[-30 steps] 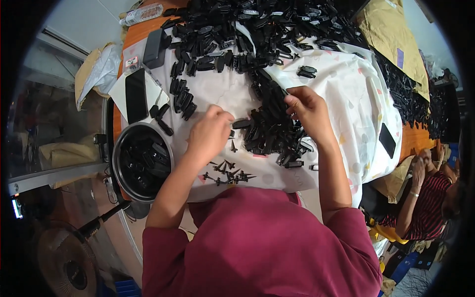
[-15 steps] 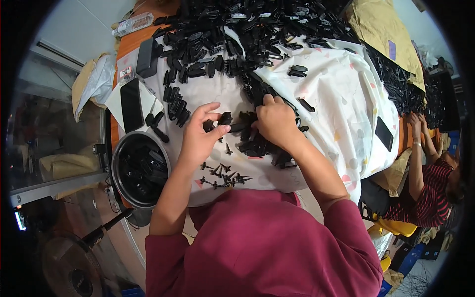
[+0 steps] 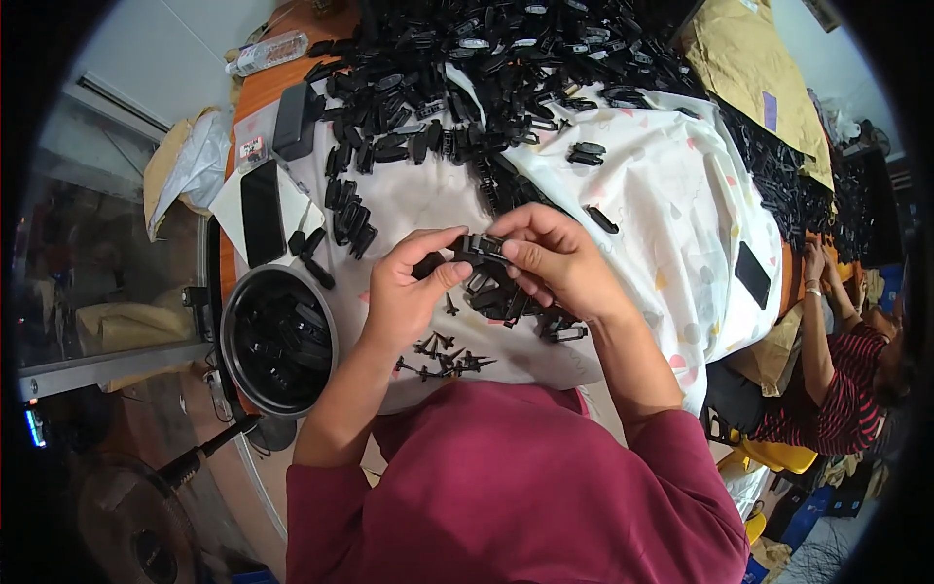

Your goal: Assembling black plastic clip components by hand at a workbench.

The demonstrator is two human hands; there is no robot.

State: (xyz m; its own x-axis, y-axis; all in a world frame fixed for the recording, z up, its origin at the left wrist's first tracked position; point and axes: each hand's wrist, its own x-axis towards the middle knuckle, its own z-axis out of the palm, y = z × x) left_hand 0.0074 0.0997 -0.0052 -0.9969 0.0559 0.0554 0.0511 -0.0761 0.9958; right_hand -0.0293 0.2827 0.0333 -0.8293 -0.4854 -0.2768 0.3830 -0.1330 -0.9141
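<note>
Between my two hands, over the cloth (image 3: 409, 195), is a small black plastic part (image 3: 484, 246). My left hand (image 3: 399, 297) pinches its left end with thumb and fingers; another dark piece seems to sit in that palm, mostly hidden. On the other end, my right hand (image 3: 569, 268) closes its thumb and index finger. Just below lies a small heap of similar black parts (image 3: 491, 295), partly covered by my hands. Several thin, pointed black pieces (image 3: 448, 367) are scattered nearer my body.
A large pile of black parts (image 3: 506, 49) spans the far side. At left stand a metal bowl (image 3: 230, 360) of black parts, a phone (image 3: 261, 214) and a dark box (image 3: 294, 122). Another phone (image 3: 753, 274) lies at right. Beyond it, a person in a striped top (image 3: 827, 389) works.
My right hand has lifted from the heap and come round to the black part held at my left fingertips. Both hands now meet on it.
</note>
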